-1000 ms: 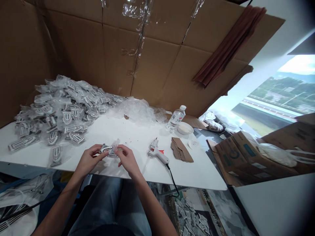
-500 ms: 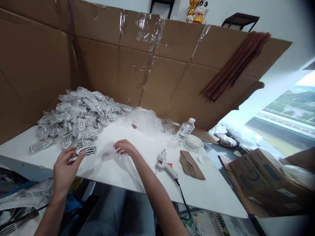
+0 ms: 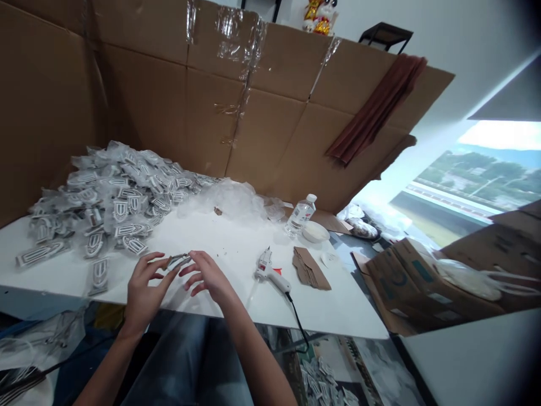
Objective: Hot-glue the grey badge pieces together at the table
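Note:
Above the near part of the white table, my left hand [image 3: 146, 290] pinches the left end of a small flat striped badge-like piece [image 3: 180, 260], seen nearly edge-on. My right hand [image 3: 210, 277] meets the piece's right end with thumb and index finger, its other fingers curled loosely below. To the left, a heap of similar black-and-white pieces in clear bags [image 3: 122, 194] rises against the cardboard. One bagged piece [image 3: 100, 273] lies apart near the front edge. Right of my hands rests a white glue gun [image 3: 273, 273], nozzle pointing away.
Crumpled clear bags [image 3: 234, 200] lie at the back of the table [image 3: 228, 248]. A water bottle [image 3: 301, 215], a white bowl [image 3: 316, 232] and folded brown cardboard [image 3: 310, 269] are on the right. A tall cardboard wall [image 3: 274, 124] encloses the back. The black cord [image 3: 299, 321] drops over the front edge.
My hands have come together at the piece, which is turned edge-on. The clear plastic near my right hand is gone from it. The view has swung to the right.

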Demonstrator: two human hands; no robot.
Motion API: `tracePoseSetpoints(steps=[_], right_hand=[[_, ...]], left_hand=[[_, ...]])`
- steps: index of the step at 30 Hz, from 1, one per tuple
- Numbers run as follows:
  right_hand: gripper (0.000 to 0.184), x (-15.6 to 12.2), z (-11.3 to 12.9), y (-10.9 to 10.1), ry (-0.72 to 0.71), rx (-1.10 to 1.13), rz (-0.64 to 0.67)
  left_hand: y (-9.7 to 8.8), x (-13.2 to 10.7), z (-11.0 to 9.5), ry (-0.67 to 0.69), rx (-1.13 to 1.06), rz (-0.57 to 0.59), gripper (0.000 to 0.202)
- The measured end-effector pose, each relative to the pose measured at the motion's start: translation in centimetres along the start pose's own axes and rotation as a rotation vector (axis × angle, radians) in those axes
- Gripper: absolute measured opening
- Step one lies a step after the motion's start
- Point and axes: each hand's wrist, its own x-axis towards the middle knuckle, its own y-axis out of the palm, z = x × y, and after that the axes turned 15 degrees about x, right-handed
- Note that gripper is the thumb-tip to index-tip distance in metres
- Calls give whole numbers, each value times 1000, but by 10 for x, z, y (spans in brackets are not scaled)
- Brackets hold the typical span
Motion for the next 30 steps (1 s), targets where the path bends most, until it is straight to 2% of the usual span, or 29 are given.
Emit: tracePoseSetpoints(steps=[3, 5, 8, 12, 15, 18, 24, 26, 30], right_hand=[[42, -7, -6, -8, -37, 60, -32], [44, -7, -10, -15, -75, 69, -91], [49, -2, -17, -25, -137, 27, -145], [56, 3, -25, -33, -189, -54, -105], [55, 8, -30, -40, -173, -65, -107], [49, 14, -33, -48, -137, -83, -164], [52, 16, -31, -70, -153, -133, -257], [55, 13, -27, -78, -163, -187, -290], [65, 4, -19, -92, -164, -355, -330]], left_hand=[[10, -9, -9, 86, 4, 106, 22], [16, -13, -12, 72, 3, 198, 27], [21, -15, -14, -80, -46, 378, 42], [27, -13, -5, -266, -141, 554, 48], [35, -13, 6, -323, -179, 604, 53], [45, -15, 13, -368, -265, 647, 58], [66, -15, 14, -537, -409, 628, 55], [70, -13, 14, -531, -393, 623, 55], [74, -12, 14, -392, -223, 585, 55]])
